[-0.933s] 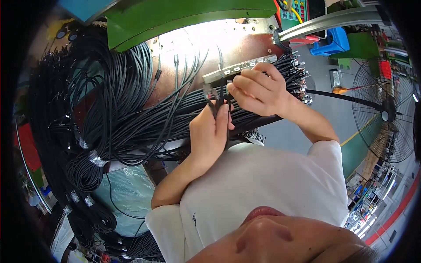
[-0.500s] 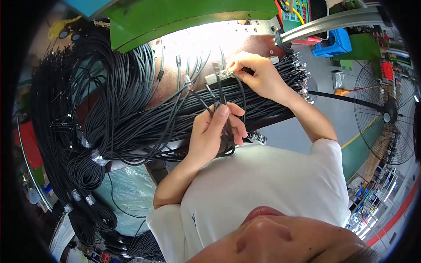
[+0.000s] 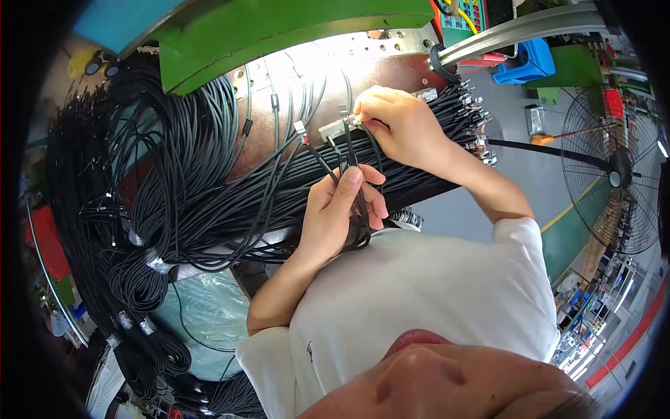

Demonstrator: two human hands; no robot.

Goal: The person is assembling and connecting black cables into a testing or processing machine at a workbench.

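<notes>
Gripping a few thin black rubber-sheathed cables point(image 3: 352, 157) in my left hand point(image 3: 342, 213), I have my fingers curled shut around them just above my white T-shirt point(image 3: 433, 300), with my thumb pressed along the strands. The cables run upward from that fist to my right hand point(image 3: 398, 126), which is closed in a pinch on their metal-tipped ends right at a small silvery metal fixture block point(image 3: 335, 129). That block sits on a brown, shiny metal work plate point(image 3: 279, 91) under a bright glare, and the cable tips touch it or lie just beside it; I cannot tell which.

Across the plate, beneath both my hands, lies a thick bundle of long black cables with silver end connectors point(image 3: 447, 133), its tips fanning out to my right. To my left, great coils of the same black cable point(image 3: 139, 209) hang in loops, bound here and there with pale tape. A pale green plastic bag point(image 3: 202, 314) shows below the coils, near my left elbow. Above the plate stands a green painted machine housing point(image 3: 279, 28). Far right, well apart from my hands, stands a black wire-guarded floor fan point(image 3: 614, 174) on the grey floor, and a blue plastic stool point(image 3: 527, 63) sits beyond the bundle.
</notes>
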